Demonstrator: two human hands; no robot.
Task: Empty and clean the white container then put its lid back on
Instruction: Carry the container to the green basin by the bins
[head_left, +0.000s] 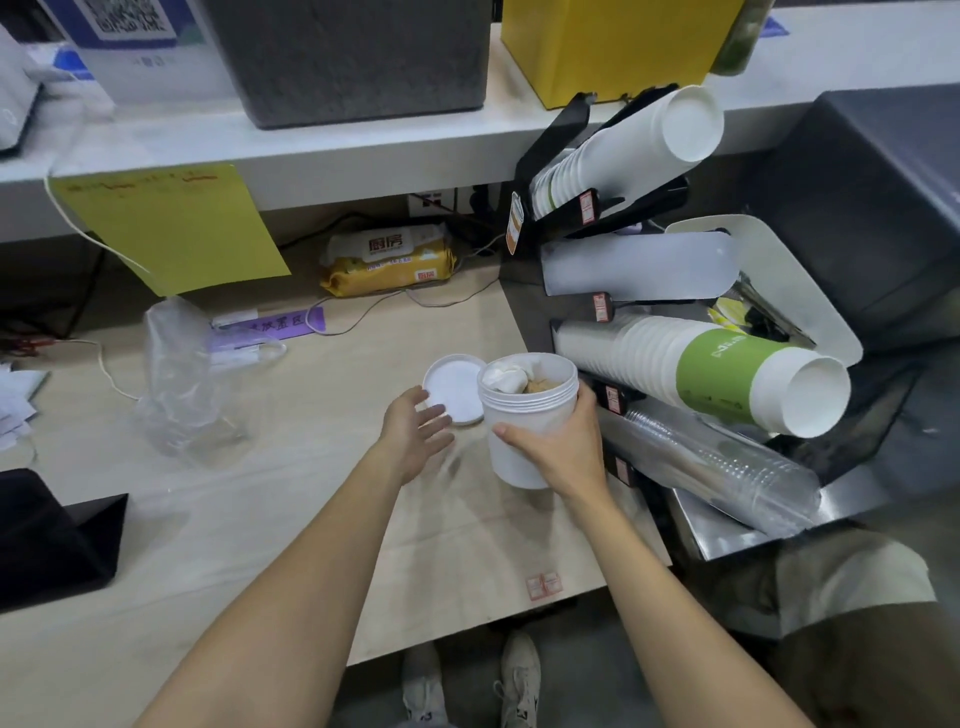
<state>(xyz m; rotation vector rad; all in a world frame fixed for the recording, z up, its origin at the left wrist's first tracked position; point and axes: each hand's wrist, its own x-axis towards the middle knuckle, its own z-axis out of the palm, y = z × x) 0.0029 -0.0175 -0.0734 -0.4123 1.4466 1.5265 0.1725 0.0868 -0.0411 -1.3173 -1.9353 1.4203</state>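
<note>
One unlabelled white container (524, 415) in right hand (558, 441)

Pale wooden table (260, 519) bears white container (519, 441), lid (449, 387), plastic bag (182, 384); wipes pack (389, 260).

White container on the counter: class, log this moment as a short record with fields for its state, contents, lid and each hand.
container: white container, upright on wooden counter, open
contents: brown material and crumpled white paper, not yet emptied
lid: lid flat on the counter, left of the container
right hand: right hand in a grip around the container
left hand: left hand open, holding nothing
</note>
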